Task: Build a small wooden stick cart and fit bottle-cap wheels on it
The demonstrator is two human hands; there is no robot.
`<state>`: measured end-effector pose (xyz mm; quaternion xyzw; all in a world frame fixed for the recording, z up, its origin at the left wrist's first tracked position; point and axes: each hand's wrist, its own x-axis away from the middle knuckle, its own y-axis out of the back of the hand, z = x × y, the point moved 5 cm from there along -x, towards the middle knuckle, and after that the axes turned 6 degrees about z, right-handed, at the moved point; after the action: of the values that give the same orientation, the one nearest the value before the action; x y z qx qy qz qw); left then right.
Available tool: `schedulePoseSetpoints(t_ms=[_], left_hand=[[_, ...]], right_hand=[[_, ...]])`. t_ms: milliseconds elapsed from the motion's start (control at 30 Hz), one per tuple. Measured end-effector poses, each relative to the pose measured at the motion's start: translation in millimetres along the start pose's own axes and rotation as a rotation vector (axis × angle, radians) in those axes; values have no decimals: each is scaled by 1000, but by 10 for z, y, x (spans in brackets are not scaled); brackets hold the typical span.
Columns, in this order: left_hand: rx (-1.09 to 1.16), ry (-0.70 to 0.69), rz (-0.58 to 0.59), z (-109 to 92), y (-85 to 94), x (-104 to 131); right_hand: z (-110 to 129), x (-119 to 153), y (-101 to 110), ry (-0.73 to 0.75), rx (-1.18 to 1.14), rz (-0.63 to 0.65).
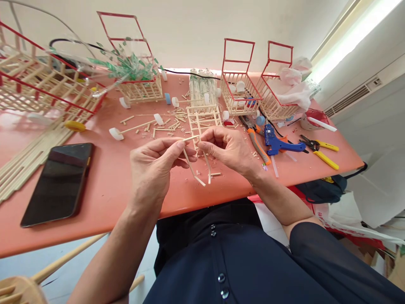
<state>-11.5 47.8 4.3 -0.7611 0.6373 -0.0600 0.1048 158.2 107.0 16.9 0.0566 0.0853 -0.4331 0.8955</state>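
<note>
Between my two hands, above the front of the table, is a small frame of thin wooden sticks point(190, 165), with two bent legs hanging down. My left hand point(158, 158) pinches its crosspiece near the left corner. At the right corner, the thumb and fingers of my right hand point(226, 147) are closed on the same frame. Just behind my hands lies a ladder-like stick lattice point(204, 116). Short cut stick pieces point(177, 122) are scattered to its left. A stick axle with white cap wheels point(136, 126) rests farther left.
Small stick carts with red handles point(240, 90) stand along the back; one holds green-and-clear plastic point(133, 67). To the right lie a blue glue gun point(278, 143), orange-handled pliers point(257, 145) and yellow-handled wire strippers point(325, 154). At left are a phone point(58, 183) and long sticks point(34, 158).
</note>
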Motion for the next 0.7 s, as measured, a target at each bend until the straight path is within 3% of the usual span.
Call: schedulePoseSetpoints(t_ms=[700], left_hand=[[-56,-26,0,-41,-4,26]], right_hand=[[28,4,10,36,4,5]])
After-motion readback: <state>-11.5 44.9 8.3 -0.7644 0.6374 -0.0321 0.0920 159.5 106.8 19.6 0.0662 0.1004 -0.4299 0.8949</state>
